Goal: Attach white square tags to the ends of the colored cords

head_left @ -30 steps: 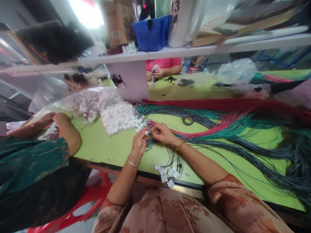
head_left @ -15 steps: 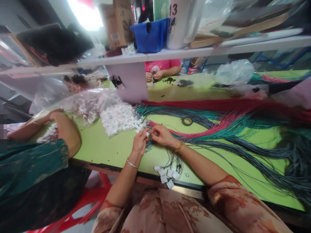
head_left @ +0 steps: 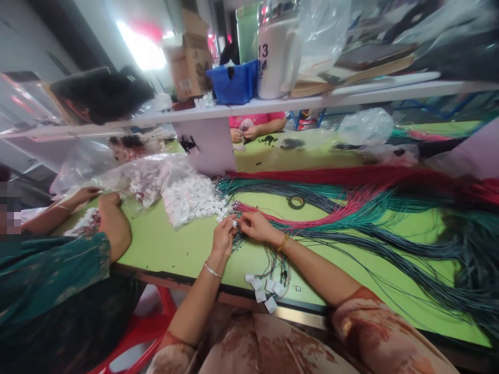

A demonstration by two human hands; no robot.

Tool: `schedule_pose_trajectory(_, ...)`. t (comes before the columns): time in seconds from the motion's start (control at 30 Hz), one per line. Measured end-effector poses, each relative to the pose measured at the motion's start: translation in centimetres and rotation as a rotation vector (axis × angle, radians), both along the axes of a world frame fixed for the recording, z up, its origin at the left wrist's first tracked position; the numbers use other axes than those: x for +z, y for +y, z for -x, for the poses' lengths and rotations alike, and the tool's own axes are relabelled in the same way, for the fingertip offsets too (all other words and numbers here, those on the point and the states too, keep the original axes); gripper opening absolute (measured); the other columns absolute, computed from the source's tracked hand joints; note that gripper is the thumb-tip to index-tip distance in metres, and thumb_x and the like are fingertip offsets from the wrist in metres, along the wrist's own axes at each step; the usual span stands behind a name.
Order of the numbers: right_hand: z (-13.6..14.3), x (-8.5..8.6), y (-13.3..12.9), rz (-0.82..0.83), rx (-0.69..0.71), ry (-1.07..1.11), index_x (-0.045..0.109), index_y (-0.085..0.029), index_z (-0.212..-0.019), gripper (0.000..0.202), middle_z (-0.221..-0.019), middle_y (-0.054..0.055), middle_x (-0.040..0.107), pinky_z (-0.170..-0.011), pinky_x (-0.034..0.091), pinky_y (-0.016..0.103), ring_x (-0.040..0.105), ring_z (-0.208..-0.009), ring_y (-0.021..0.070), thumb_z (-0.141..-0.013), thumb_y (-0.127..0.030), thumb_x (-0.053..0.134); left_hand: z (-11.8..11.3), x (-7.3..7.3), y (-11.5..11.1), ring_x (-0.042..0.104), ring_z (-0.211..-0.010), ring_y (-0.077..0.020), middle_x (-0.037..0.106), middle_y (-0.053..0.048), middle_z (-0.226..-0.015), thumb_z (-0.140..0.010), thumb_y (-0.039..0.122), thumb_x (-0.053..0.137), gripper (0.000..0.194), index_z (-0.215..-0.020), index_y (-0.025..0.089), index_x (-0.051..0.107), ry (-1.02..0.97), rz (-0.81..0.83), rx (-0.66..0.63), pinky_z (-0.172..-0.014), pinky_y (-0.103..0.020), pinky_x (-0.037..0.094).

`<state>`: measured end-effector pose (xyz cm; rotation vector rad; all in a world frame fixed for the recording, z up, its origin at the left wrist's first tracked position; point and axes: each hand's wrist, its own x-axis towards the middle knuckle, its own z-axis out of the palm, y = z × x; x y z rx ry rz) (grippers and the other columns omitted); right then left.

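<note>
My left hand [head_left: 223,238] is closed in a pinch on a small white connector [head_left: 234,224] above the green table. Close beside it, my right hand [head_left: 257,227] has its thumb and fingers pressed together at the connector. It seems to pinch a thin wire end, too small to make out. Bundles of red wires [head_left: 307,223] and dark wires [head_left: 351,240] run rightward from near my fingers. Just beyond my left hand lies a heap of white connectors [head_left: 195,197], partly in a clear plastic bag. Below my right wrist, finished-looking wires end in several white connectors [head_left: 270,285].
A roll of dark tape [head_left: 296,202] lies behind the wires. The shelf [head_left: 163,117] crosses above, bearing a blue bin [head_left: 233,83] and a white mug [head_left: 277,65]. A co-worker's arm [head_left: 115,226] rests at the left; another person's hands [head_left: 244,134] work across the table.
The view has tilted and shifted slightly, so the shelf and table appear lower. My hands stay together at the connector, with only small finger movement.
</note>
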<state>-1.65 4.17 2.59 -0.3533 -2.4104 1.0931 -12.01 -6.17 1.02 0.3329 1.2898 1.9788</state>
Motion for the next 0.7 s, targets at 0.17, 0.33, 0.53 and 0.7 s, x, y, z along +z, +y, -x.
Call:
schedule_pose_trajectory(0.17, -0.2, 0.3, -0.2, -0.157, -0.049, -0.098, 0.056, -0.015, -0.068, 0.018, -0.064, 0.003, 0.059, -0.054, 0.026, 0.023, 0.042, -0.055, 0.0105, -0.083, -0.025, 0.054, -0.4, -0.7, 0.2, 0.049, -0.054, -0.0065, 0.064, -0.002, -0.067, -0.063, 0.035, 0.081, 0.034, -0.086, 0.011, 0.073, 0.052, 0.018, -0.019, -0.052, -0.020, 0.036)
schedule_pose_trajectory(0.33, 1.1, 1.5, 3.5, -0.155, -0.203, -0.200, 0.063, -0.016, -0.078, 0.024, -0.074, 0.005, 0.065, -0.058, 0.029, 0.024, 0.050, -0.063, 0.0133, -0.089, -0.030, 0.047, -0.5, -0.5, 0.5, 0.048, -0.055, -0.0059, 0.068, -0.006, -0.075, -0.063, 0.033, 0.080, 0.032, -0.085, 0.010, 0.073, 0.032, 0.034, 0.005, -0.050, -0.019, 0.033)
schedule_pose_trajectory(0.53, 3.0, 0.5, 6.2, -0.290, -0.242, -0.414, 0.066, -0.016, -0.080, 0.020, -0.086, 0.010, 0.067, -0.062, 0.030, 0.027, 0.054, -0.071, 0.0171, -0.086, -0.027, 0.051, -0.3, -0.3, 0.2, 0.047, -0.054, -0.0055, 0.068, -0.007, -0.076, -0.062, 0.034, 0.081, 0.033, -0.083, 0.010, 0.073, 0.079, 0.071, -0.014, -0.051, -0.020, 0.034)
schedule_pose_trajectory(0.7, 1.7, -0.2, 6.7, -0.320, -0.271, -0.239, 0.061, -0.014, -0.084, 0.018, -0.086, 0.011, 0.065, -0.063, 0.030, 0.027, 0.051, -0.071, 0.0162, -0.087, -0.018, 0.044, -0.3, -0.2, 0.0, 0.047, -0.054, -0.0057, 0.068, -0.007, -0.077, -0.062, 0.036, 0.081, 0.035, -0.084, 0.010, 0.072, 0.105, 0.092, -0.028, -0.052, -0.020, 0.036)
